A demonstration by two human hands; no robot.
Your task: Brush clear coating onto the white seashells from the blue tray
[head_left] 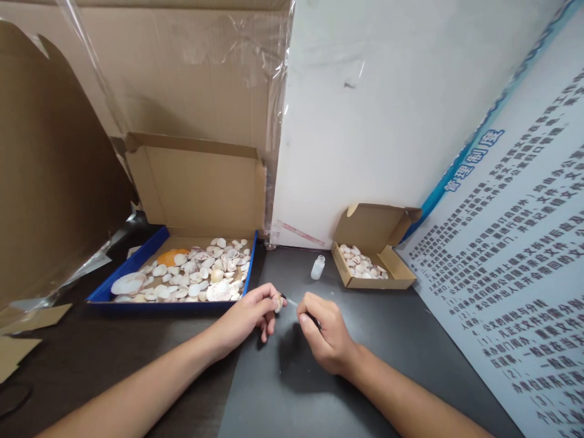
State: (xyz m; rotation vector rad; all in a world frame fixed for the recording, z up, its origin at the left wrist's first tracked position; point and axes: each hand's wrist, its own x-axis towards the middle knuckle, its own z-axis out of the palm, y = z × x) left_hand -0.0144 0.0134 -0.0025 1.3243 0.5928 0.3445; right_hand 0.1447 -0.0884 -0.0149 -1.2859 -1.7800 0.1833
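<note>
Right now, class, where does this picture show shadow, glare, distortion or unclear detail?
Head view: soft shadow darkens the gray desktop below the right grip; head view: glare streaks the clear film; head view: print on the wall poster looks skewed, probably by the wide angle; head view: the shell in the left grip is too small to judge for focus.

The place looks like a makeshift craft workstation on company premises; whether office or workshop cannot be told. Along the right edge of the dark tabletop (114, 334) stands a printed board (493, 243), its Chinese heading (474, 161) reading "management rules" above lines about company documents. A white panel (365, 121) and a cardboard sheet (182, 79) under clear film (278, 91) screen the far edge, near which a blue-walled tray (130, 261) and a small carton (401, 261) hold seashells (219, 291).
</note>
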